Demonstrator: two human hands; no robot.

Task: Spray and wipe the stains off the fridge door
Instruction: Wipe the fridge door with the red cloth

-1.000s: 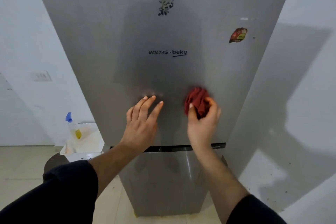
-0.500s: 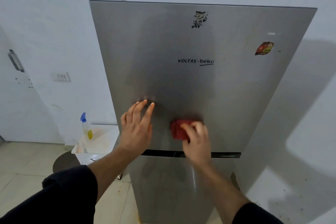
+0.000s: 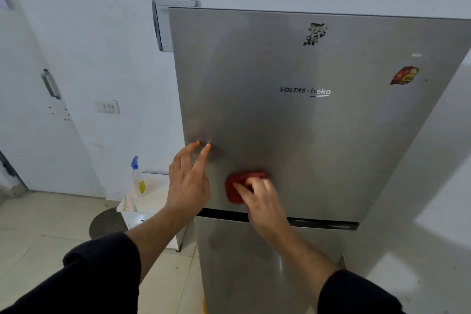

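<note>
The right hand reaches forward from a dark sleeve, wrist bent. Its fingers curl over a red cloth and press it flat against the fridge door. The hand is blurred, so the thumb's exact place on the cloth is hard to make out. The cloth sits low on the upper door, just above the dark gap that parts it from the lower door. Just left of the cloth, the left hand is raised with straight, slightly spread fingers. Its fingertips touch the steel near the door's left edge, and it holds nothing. Well above the cloth, near the top of the door, is a black smudged stain. Up and to the right of the cloth is a red and yellow sticker. Left of both hands and off the fridge, a clear spray bottle with a blue trigger stands upright on a small white stand. It holds a little yellow liquid in its lower part.
</note>
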